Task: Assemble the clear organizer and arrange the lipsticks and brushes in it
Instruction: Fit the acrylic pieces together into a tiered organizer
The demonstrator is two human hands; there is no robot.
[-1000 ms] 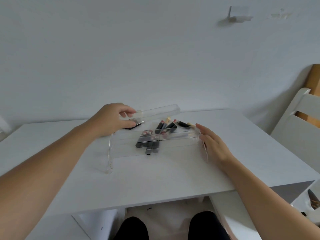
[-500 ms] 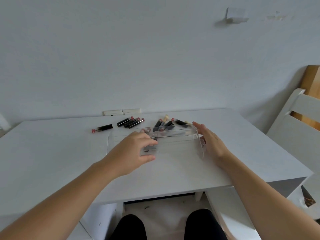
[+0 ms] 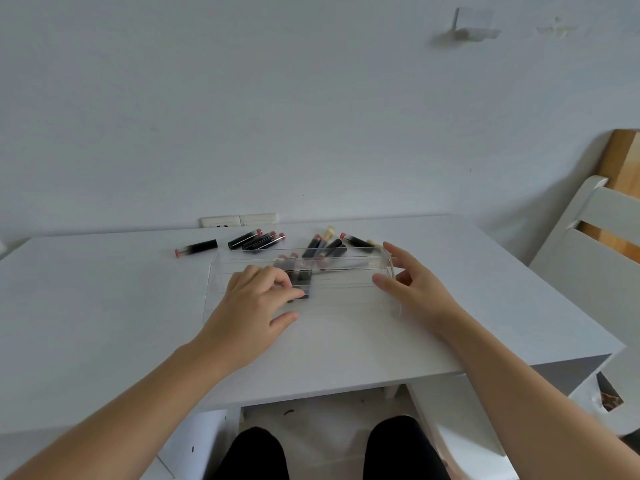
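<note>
The clear organizer (image 3: pixel 349 297) lies flat on the white table (image 3: pixel 104 306), its ribbed face up. My left hand (image 3: pixel 249 306) rests on its left half, fingers curled and thumb spread, apparently holding a clear divider strip against it; the strip itself is hard to make out. My right hand (image 3: pixel 412 289) touches the organizer's right end with straight, spread fingers. Behind it lie a single black lipstick (image 3: pixel 197 247), a group of three lipsticks (image 3: pixel 256 240), and a pile of lipsticks and cream-tipped brushes (image 3: pixel 329 245), partly seen through the plastic.
A wall socket (image 3: pixel 239 220) sits at the table's back edge. A white chair (image 3: pixel 588 254) and a wooden board (image 3: pixel 623 157) stand to the right. My knees show under the table's front edge.
My left hand came from the back left, carrying the clear strip, down onto the organizer. The organizer went from standing on its legs to lying flat. My right hand stayed at its right end.
</note>
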